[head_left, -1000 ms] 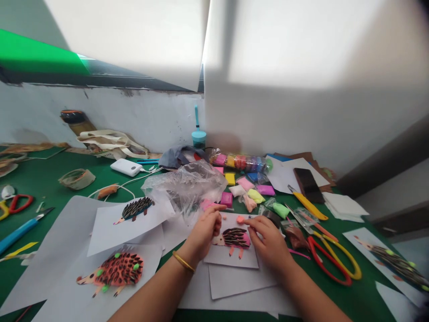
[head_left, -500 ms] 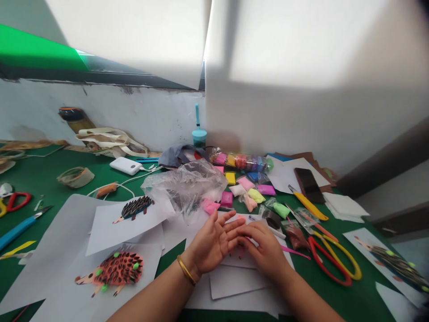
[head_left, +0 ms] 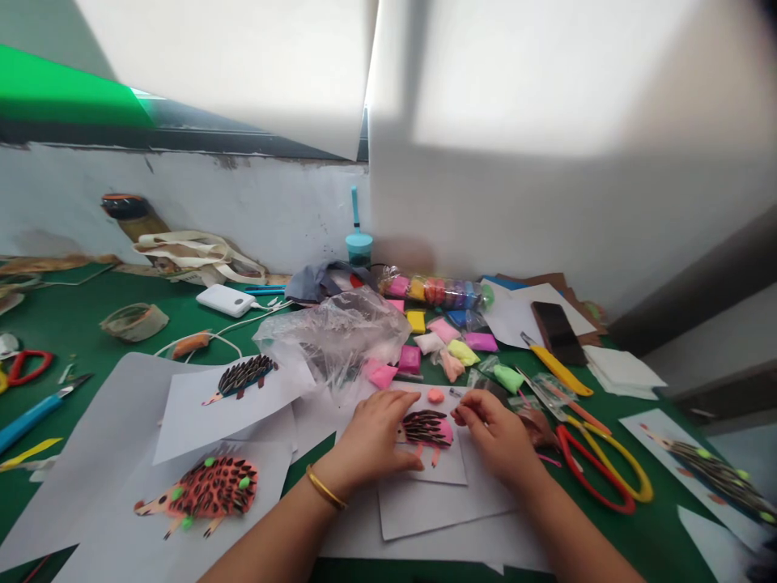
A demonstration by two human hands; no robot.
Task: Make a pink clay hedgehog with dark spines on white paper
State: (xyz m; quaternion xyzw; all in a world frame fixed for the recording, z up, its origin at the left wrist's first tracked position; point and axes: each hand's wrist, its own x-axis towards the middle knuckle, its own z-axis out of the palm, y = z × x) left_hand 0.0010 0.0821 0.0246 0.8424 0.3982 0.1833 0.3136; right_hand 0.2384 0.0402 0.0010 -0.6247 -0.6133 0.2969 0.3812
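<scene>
On a small white card in front of me is a hedgehog figure point(head_left: 430, 429) with a pink body, pink legs and dark, seed-like spines. My left hand point(head_left: 373, 437) rests at the figure's head end, thumb and fingers apart, partly covering the head and the card. Just right of the figure, my right hand point(head_left: 494, 429) is closed in a pinch. Something small and dark shows at its fingertips, too small to name. A coral lump of clay point(head_left: 435, 394) lies on the paper above the figure. White paper sheets point(head_left: 437, 514) are stacked beneath the card.
Clay packets point(head_left: 464, 353) and a clear plastic bag point(head_left: 333, 328) lie behind my hands. To the right are red-and-yellow scissors point(head_left: 598, 465), a yellow cutter point(head_left: 562, 368) and a phone point(head_left: 558, 332). Another hedgehog picture point(head_left: 212, 494) lies on the left, near a white power bank point(head_left: 226, 300).
My hands have moved apart. The left turned from palm-up to palm-down beside the figure; the right shifted slightly right, still pinching. The hedgehog and coral lump are now uncovered.
</scene>
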